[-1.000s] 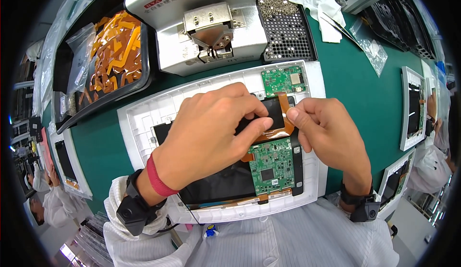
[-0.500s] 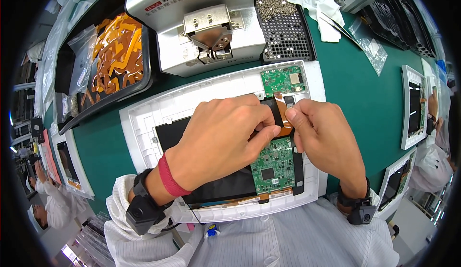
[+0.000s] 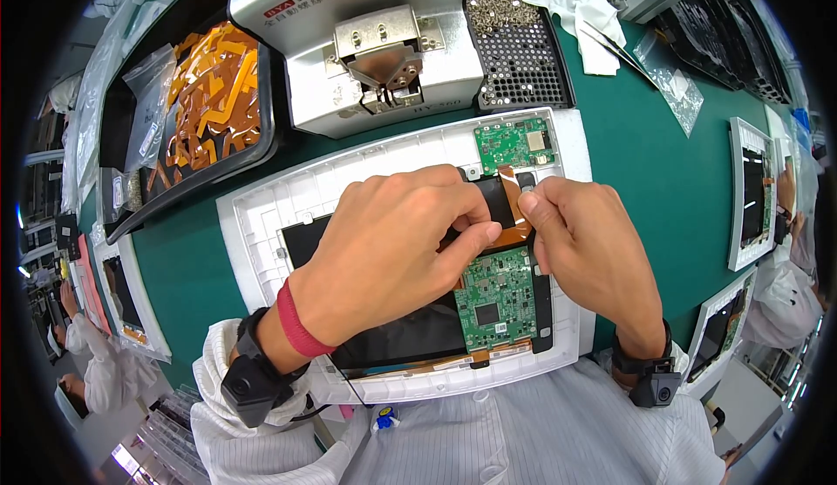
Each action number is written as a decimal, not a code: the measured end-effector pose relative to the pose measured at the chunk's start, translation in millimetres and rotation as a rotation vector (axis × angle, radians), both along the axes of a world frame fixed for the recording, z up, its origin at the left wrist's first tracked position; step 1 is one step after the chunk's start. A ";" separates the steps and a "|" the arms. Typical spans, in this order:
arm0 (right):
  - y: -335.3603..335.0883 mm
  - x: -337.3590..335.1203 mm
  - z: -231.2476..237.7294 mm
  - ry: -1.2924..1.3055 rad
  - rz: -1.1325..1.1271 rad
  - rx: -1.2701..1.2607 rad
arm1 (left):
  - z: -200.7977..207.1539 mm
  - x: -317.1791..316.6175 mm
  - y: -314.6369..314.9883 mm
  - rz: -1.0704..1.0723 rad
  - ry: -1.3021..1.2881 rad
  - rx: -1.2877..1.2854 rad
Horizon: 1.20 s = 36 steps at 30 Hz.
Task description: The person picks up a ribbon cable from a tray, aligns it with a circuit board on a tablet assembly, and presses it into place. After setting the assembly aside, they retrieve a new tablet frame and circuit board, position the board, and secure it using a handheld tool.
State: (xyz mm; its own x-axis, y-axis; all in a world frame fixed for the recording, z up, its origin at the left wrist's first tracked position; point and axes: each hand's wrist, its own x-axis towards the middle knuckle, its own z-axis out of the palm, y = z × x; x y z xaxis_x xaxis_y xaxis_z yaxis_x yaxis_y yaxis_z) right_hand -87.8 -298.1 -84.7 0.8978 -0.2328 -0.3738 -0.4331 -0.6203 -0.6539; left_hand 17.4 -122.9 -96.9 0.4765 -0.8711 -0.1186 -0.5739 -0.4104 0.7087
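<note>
The fingers of the left hand (image 3: 397, 249) and of the right hand (image 3: 593, 249) were pinched from both sides on an orange flex cable (image 3: 510, 199), which ran between 2 green circuit boards: the small board (image 3: 514, 145) at the top of the panel and the larger board (image 3: 495, 297) lower down. The cable lay over the dark back of a display panel (image 3: 401, 332) seated in a white frame (image 3: 261, 223), which rested on the green table (image 3: 671, 188) just in front of the person. Both boards appeared already seated in the frame, and the cable looked bent into place near the small board; judging from the grip, its seating was not finished, and whether its lower end was connected could not be told, since the hands hid it. Beyond the frame stood a grey press-like machine (image 3: 366, 40), beside it a black tray of small screws (image 3: 519, 49) and a white cloth (image 3: 580, 5). To the left, a black tray of orange flex cables (image 3: 214, 101) waited.
</note>
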 end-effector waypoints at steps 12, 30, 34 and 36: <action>1.1 -2.3 -8.5 -0.090 -0.017 -0.033 | 3.0 2.6 2.8 0.035 0.036 -0.013; 3.1 0.9 -6.9 -0.065 -0.043 -0.043 | -2.3 2.1 1.0 0.056 -0.066 -0.060; 4.0 -0.5 -5.8 -0.066 -0.048 -0.035 | -2.3 0.6 0.7 0.046 -0.108 -0.072; 4.5 3.3 -2.9 -0.056 -0.070 -0.070 | -1.8 1.2 0.2 0.042 -0.112 -0.066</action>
State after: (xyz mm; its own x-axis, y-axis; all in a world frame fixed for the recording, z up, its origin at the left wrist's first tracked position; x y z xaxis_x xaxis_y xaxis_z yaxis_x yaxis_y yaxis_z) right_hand -84.5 -293.6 -87.5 0.8972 -0.3200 -0.3043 -0.4415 -0.6348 -0.6341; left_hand 18.6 -122.8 -98.7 0.5199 -0.8542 -0.0052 -0.6343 -0.3901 0.6674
